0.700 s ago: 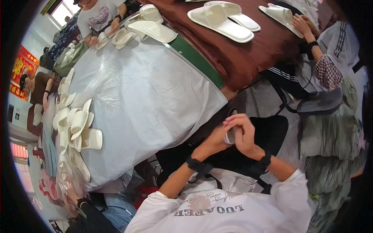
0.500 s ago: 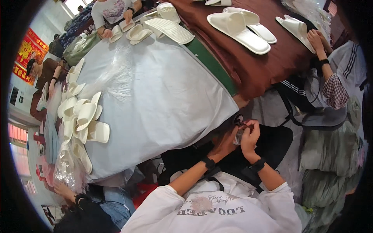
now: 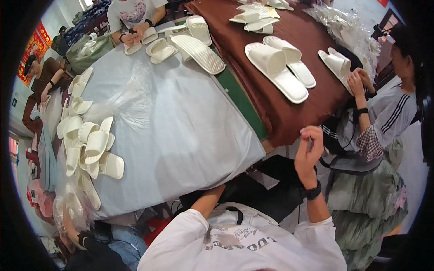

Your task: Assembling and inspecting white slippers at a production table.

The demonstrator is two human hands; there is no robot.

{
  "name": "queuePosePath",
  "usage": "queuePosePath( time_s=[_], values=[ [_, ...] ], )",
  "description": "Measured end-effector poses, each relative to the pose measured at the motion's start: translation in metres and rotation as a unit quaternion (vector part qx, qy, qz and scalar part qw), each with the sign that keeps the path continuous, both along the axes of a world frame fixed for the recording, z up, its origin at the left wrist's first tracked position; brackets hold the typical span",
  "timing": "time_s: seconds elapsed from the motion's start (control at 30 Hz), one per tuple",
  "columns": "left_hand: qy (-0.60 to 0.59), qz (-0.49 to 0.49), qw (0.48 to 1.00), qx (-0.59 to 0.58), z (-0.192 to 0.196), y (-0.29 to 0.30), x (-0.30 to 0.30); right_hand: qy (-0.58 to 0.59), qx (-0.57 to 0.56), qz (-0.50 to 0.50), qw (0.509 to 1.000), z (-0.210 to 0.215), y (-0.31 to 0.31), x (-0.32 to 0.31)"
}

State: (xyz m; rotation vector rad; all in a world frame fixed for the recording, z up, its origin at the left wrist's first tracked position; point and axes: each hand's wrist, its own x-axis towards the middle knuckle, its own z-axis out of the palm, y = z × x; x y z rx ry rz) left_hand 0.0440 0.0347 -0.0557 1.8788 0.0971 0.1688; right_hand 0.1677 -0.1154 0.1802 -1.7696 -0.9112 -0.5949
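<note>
Even, fairly bright light washes the pale table cover (image 3: 190,122); crinkled clear plastic (image 3: 350,34) glints; straight lines bow toward the blackened fisheye corners.

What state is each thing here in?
Right hand: raised, fingers bent, nothing visibly held
Left hand: hidden from view
Pale sheet: spread out, creased
Clear plastic: bunched loosely
Slipper pile: jumbled, overlapping
Slipper pair: side by side, straps up
Brown cloth: spread beneath the pair, wrinkled

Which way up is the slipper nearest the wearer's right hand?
Upright: the slipper lies on the brown cloth, its strap and insole facing upward.
</note>
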Motion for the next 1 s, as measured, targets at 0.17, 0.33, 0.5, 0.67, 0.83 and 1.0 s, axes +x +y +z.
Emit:
queuePosePath(
  time_s=[0.17,0.33,0.5,0.67,0.83,1.0],
  values=[
    [0.026,0.063,0.998,-0.011,-0.020,0.015,-0.052,-0.035,-0.133,-0.070,0.988,0.047,0.051,0.066],
    [0.060,0.166,0.984,-0.032,-0.022,0.040,-0.042,-0.074,-0.299,-0.114,0.945,0.016,0.051,0.111],
    [0.124,0.192,0.971,-0.065,-0.024,0.021,-0.027,-0.018,-0.333,-0.102,0.937,0.018,0.062,0.108],
    [0.172,0.154,0.969,-0.090,-0.029,0.005,-0.007,0.001,-0.333,-0.125,0.935,0.014,0.069,0.109],
    [0.198,0.099,0.969,-0.113,-0.035,-0.002,0.005,0.010,-0.331,-0.143,0.932,0.018,0.061,0.109],
    [0.235,0.027,0.965,-0.113,-0.049,-0.017,0.000,-0.005,-0.327,-0.154,0.933,0.017,0.073,0.101]
  ],
)
